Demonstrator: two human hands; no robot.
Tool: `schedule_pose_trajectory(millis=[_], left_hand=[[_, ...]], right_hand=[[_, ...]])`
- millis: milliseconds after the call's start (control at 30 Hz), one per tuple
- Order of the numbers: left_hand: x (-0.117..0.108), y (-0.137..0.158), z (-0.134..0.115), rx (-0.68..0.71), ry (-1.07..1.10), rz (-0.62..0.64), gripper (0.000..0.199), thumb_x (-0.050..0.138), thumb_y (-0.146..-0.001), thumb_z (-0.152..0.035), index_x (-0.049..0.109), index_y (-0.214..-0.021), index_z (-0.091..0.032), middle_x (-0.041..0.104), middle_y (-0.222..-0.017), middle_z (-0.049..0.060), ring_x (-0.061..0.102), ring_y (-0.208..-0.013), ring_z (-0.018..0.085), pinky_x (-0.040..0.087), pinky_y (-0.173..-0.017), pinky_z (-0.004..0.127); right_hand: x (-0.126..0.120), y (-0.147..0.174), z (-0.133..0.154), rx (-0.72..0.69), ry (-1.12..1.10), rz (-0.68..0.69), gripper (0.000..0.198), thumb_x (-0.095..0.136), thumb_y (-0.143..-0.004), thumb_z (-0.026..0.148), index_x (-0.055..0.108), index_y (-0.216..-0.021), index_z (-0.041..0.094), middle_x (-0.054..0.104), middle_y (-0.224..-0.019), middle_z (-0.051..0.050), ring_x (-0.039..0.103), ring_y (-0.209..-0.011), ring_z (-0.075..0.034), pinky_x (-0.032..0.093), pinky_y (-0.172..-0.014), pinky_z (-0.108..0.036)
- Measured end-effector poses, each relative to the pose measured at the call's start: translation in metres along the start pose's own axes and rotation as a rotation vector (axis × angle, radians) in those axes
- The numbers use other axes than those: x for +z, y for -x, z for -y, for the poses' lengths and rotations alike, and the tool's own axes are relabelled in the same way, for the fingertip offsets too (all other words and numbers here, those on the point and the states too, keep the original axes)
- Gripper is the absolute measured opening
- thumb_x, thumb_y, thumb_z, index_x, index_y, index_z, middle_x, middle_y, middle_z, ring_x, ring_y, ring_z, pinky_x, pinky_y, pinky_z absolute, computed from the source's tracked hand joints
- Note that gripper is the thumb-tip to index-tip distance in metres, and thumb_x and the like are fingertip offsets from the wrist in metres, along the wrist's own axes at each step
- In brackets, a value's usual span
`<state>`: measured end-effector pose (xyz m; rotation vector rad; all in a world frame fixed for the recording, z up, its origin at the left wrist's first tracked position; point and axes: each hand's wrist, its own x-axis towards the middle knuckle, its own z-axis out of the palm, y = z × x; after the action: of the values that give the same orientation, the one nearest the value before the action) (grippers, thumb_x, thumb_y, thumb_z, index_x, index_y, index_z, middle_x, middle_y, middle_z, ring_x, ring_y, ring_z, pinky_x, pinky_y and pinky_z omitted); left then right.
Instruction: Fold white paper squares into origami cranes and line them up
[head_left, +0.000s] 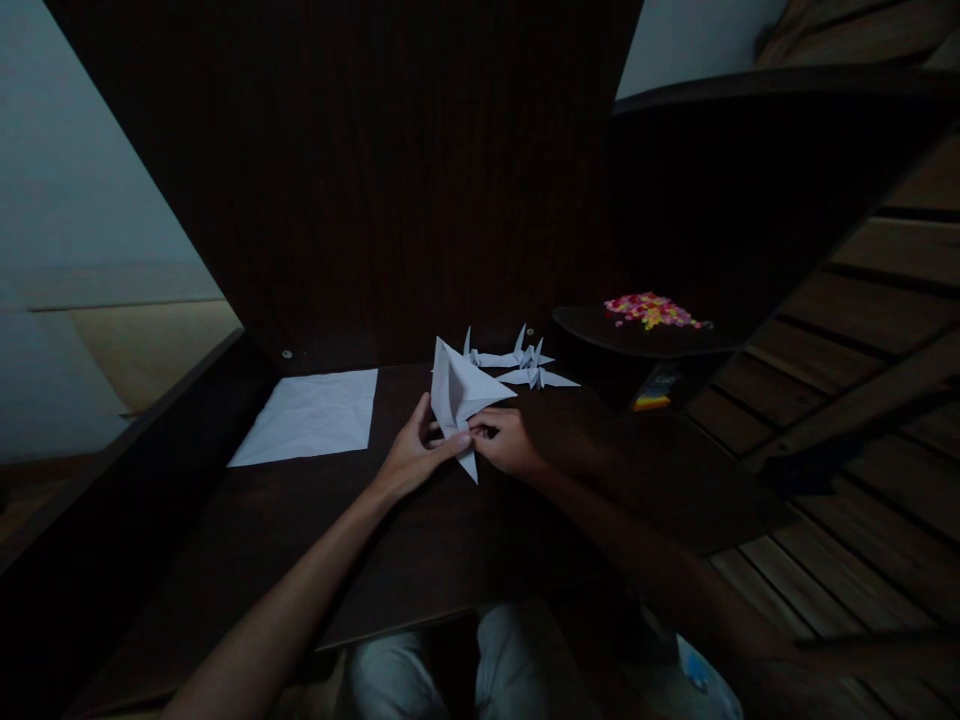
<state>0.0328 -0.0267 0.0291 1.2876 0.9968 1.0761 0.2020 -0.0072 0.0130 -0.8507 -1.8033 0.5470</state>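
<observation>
A partly folded piece of white origami paper (466, 385) is held up between both hands over the dark desk. Its upper flaps stand spread apart, and a narrow point sticks out below toward me. My left hand (420, 448) grips its lower left side, the thumb lying across the front. On the right, my right hand (504, 438) pinches the lower edge with bent fingers close to the left thumb. Just behind it stand several folded white paper cranes (534, 376), partly hidden by the held paper.
A flat, creased white sheet (311, 415) lies left on the desk (420, 550). A small corner shelf (637, 343) at right carries a pile of colourful small pieces (651, 310). A tall dark panel (390, 180) rises behind; a raised side board (135, 440) borders the left.
</observation>
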Motion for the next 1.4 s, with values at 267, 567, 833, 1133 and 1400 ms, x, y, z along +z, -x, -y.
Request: schedule_pose_trajectory(millis=[267, 567, 833, 1133, 1400], left_hand=[[-0.003, -0.009, 0.011, 0.071, 0.062, -0.11, 0.053, 0.073, -0.068, -0.038, 0.059, -0.114, -0.017, 0.066, -0.112, 0.008, 0.061, -0.105, 0.024, 0.046, -0.09, 0.033], [-0.014, -0.018, 0.014, 0.046, 0.339, -0.284, 0.02, 0.066, -0.053, -0.016, 0.064, -0.073, -0.013, 0.067, -0.075, 0.002, 0.061, -0.077, 0.018, 0.046, -0.072, 0.028], [-0.02, -0.017, -0.002, 0.048, 0.492, -0.387, 0.008, 0.052, -0.048, -0.011, 0.051, -0.053, -0.017, 0.063, -0.065, 0.001, 0.061, -0.072, 0.019, 0.049, -0.069, 0.03], [-0.024, -0.019, -0.006, -0.015, 0.53, -0.431, 0.017, 0.064, -0.053, -0.013, 0.062, -0.07, -0.014, 0.069, -0.076, 0.003, 0.065, -0.075, 0.021, 0.052, -0.074, 0.033], [-0.026, -0.019, -0.001, 0.015, 0.354, -0.436, 0.034, 0.067, -0.05, -0.013, 0.063, -0.084, -0.013, 0.07, -0.079, 0.005, 0.065, -0.074, 0.022, 0.051, -0.067, 0.032]], right_hand=[[0.004, 0.002, 0.006, -0.077, 0.058, 0.021, 0.014, 0.065, -0.08, 0.028, 0.073, -0.083, 0.017, 0.071, -0.075, -0.004, 0.061, -0.063, -0.013, 0.047, -0.063, -0.024], [0.002, -0.002, 0.003, 0.193, -0.138, -0.028, 0.019, 0.063, -0.078, 0.034, 0.069, -0.08, 0.015, 0.066, -0.071, -0.003, 0.058, -0.061, -0.012, 0.043, -0.053, -0.022], [-0.001, -0.01, -0.008, 0.411, -0.412, -0.034, 0.026, 0.063, -0.075, 0.042, 0.063, -0.07, 0.016, 0.06, -0.061, 0.0, 0.047, -0.044, -0.007, 0.036, -0.04, -0.02], [-0.006, -0.011, -0.009, 0.513, -0.654, -0.045, 0.02, 0.07, -0.068, 0.034, 0.063, -0.07, 0.016, 0.058, -0.06, 0.001, 0.054, -0.052, -0.01, 0.041, -0.04, -0.02], [-0.008, -0.014, -0.006, 0.563, -0.639, -0.083, 0.034, 0.078, -0.059, 0.035, 0.064, -0.082, 0.015, 0.069, -0.078, -0.004, 0.062, -0.063, -0.015, 0.051, -0.047, -0.025]])
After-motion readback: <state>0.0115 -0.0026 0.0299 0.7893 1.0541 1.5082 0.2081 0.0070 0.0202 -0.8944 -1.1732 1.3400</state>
